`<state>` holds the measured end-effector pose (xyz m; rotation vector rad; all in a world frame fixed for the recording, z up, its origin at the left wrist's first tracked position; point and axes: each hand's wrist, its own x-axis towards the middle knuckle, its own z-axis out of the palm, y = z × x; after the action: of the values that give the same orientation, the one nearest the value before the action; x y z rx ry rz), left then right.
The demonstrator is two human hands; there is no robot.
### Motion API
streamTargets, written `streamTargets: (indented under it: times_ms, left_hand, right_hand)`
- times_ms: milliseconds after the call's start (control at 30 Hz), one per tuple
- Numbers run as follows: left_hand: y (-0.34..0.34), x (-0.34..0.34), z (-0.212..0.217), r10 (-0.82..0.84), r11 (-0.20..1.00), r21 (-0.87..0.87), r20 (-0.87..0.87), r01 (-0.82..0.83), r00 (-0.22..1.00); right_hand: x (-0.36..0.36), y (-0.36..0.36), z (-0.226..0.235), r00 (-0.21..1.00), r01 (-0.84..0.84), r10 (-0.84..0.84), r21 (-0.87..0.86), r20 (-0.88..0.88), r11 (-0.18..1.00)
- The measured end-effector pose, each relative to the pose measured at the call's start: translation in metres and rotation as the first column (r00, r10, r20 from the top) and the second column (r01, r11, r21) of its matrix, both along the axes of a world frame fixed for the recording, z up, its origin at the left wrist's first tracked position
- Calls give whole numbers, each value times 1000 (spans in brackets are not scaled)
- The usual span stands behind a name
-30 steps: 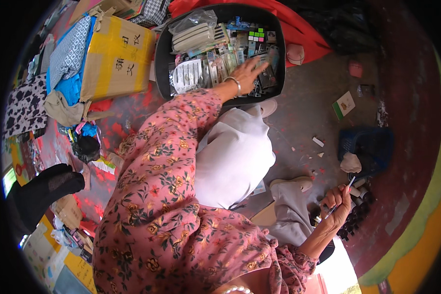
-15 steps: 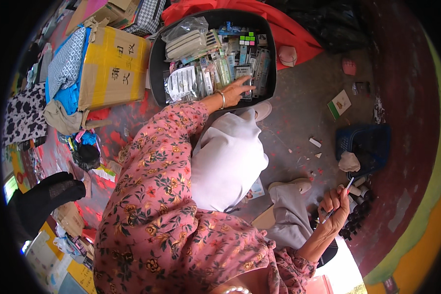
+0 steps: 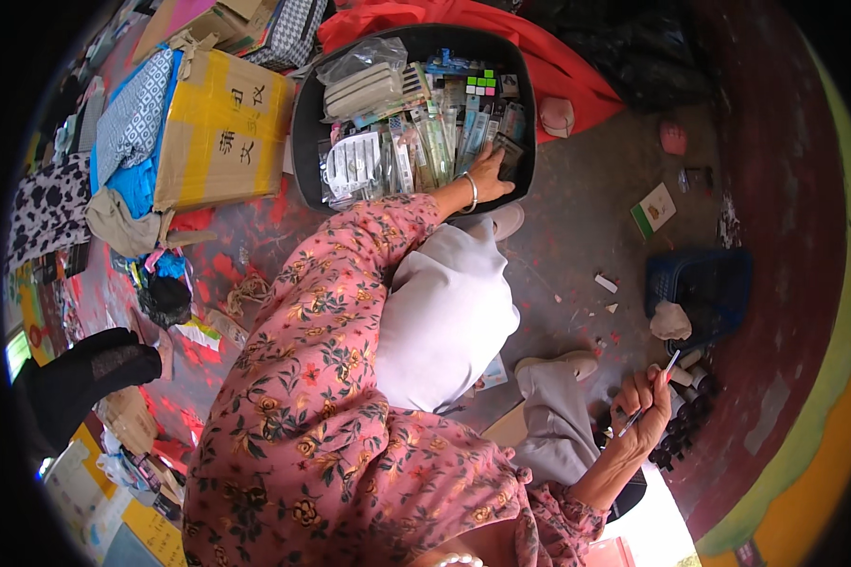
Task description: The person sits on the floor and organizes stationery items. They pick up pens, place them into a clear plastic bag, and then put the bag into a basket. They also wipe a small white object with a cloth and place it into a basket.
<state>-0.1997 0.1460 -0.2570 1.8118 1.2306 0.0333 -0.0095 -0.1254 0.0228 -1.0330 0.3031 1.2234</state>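
Observation:
My left hand (image 3: pixel 488 178) reaches into a black bin (image 3: pixel 303 104), at its near right corner. Its fingers and thumb close around the edge of a flat, dark-edged clear packet (image 3: pixel 511 151). Beside it, several slim packaged items (image 3: pixel 437 149) lie packed together, with a white multi-slot pack (image 3: pixel 353 163) to their left. Lower right, my right hand (image 3: pixel 643 408) is held up, its fingers wrapped round a thin, pale pen-like stick (image 3: pixel 672 361). The stick's exact kind does not show.
A taped cardboard box (image 3: pixel 208 142) with cloth beside it stands left of the bin. Red fabric (image 3: pixel 577 71) lies behind. On the right are a blue basket (image 3: pixel 667 279), a green-and-white card (image 3: pixel 654 210) and scraps on the floor. My bent knee (image 3: pixel 449 312) is in front.
My left hand has shifted right within the bin, and the dark-edged packet has moved with it toward the right wall. My right hand still holds the stick, nearly unmoved.

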Motion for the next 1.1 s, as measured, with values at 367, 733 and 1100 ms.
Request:
streamTargets:
  times_ms: [367,733,1100]
  left_hand:
    - [-13,-36,-15,-138,981,128,-66,146,988]
    - [-1,0,-7,80,983,-167,29,-74,996]
    - [42,-142,-74,827,562,-133,129,-817,547]
  right_hand:
    - [-4,2,1,1000,-8,9,-25,20,1000]
    - [-5,3,1,1000,8,-8,-44,-2,999]
    - [-4,-1,0,998,-49,52,109,-22,993]
